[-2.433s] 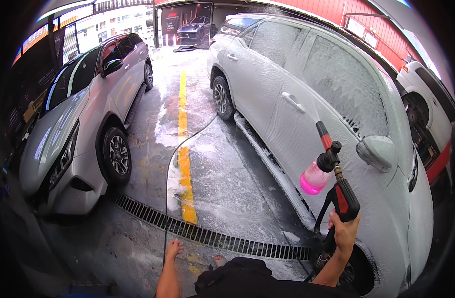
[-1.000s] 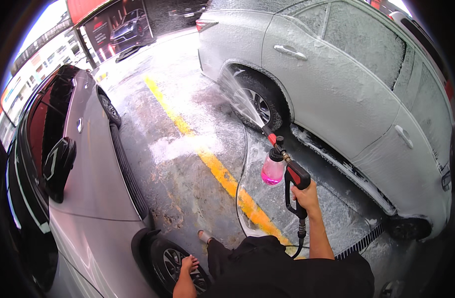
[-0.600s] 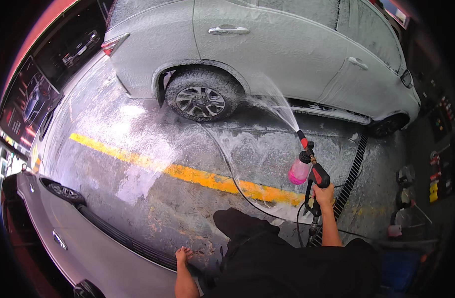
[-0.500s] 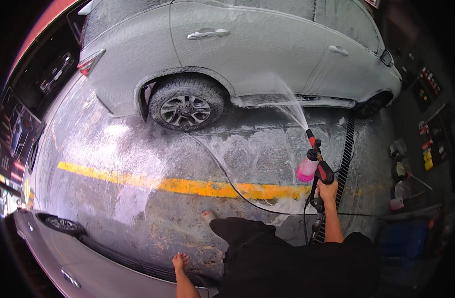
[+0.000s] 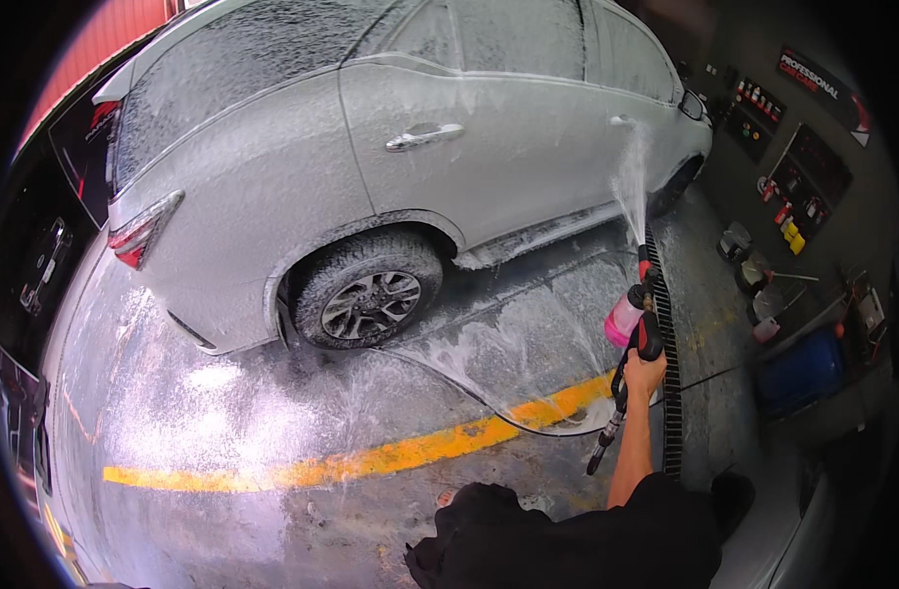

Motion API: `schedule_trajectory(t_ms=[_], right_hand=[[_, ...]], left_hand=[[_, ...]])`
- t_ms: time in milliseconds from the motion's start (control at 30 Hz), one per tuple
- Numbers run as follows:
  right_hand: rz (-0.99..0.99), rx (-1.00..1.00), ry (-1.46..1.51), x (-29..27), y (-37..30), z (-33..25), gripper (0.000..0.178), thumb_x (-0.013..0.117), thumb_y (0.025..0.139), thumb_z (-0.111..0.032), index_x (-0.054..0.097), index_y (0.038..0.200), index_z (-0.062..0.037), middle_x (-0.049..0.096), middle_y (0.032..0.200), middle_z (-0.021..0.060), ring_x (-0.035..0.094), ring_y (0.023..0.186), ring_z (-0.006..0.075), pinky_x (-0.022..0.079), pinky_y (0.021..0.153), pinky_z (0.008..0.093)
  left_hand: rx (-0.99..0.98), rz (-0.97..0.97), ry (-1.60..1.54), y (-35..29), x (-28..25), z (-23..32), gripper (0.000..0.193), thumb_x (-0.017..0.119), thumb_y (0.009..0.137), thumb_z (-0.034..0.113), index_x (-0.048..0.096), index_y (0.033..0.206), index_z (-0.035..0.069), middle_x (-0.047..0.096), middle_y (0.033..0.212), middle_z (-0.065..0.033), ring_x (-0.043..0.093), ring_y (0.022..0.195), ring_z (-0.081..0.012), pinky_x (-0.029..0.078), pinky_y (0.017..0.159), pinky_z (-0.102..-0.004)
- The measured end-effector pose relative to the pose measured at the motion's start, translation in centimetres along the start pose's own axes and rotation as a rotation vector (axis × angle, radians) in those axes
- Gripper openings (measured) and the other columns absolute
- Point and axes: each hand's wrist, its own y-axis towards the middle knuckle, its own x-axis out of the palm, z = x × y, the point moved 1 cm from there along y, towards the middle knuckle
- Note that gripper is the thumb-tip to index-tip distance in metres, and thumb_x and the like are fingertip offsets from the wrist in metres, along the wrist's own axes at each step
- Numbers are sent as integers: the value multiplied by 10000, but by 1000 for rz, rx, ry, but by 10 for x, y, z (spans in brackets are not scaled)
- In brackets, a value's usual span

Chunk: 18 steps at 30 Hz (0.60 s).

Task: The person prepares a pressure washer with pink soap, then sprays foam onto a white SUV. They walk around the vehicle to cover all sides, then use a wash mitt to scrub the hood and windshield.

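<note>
My right hand [image 5: 645,374] is wrapped round the grip of a black and red foam spray gun [image 5: 649,339]. A clear bottle of pink liquid [image 5: 622,318] hangs below the gun's front. White spray [image 5: 634,196] fans out from its nozzle toward the front part of a light-coloured SUV [image 5: 272,187] coated in foam. Wet suds cover its rear wheel [image 5: 371,304], side windows and doors. A black hose [image 5: 479,401] runs over the wet floor. My left hand is out of view.
A slotted floor drain [image 5: 670,393] runs beside the gun, and a yellow line [image 5: 449,444] crosses the foamy floor. At the right stand a blue container [image 5: 803,373] and several bottles on wall racks [image 5: 759,98]. Pale bodywork [image 5: 778,530] shows at the lower right.
The view has swung, bringing more of the SUV's rear and the right wall into sight. Spray now lands farther forward along its side. My left hand has gone out of view.
</note>
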Motion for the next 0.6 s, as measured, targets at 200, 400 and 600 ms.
schedule_trajectory(t_ms=[200,400,600], right_hand=[[-119,-7,328,34,-172,-129,343,685,883,14,539,1191,52,640,758,96,598,532,140,485,471,289],[-272,-169,493,22,-395,-279,250,655,898,46,565,1131,64,651,839,84,612,593,128,526,527,277],[-492,-303,563,27,-589,-397,281,659,869,69,609,1146,81,684,876,103,676,711,151,558,678,292]], left_hand=[[57,1,123,97,-88,105,535,488,1048,375,439,1395,-30,606,1336,-192,655,1143,-364,584,819,-534],[247,-214,157,207,-210,245,518,473,1058,383,443,1399,-7,603,1353,-183,657,1147,-366,580,850,-514],[375,-241,199,310,-269,439,391,474,1051,375,531,1193,15,672,1111,-136,715,903,-313,586,685,-471]])
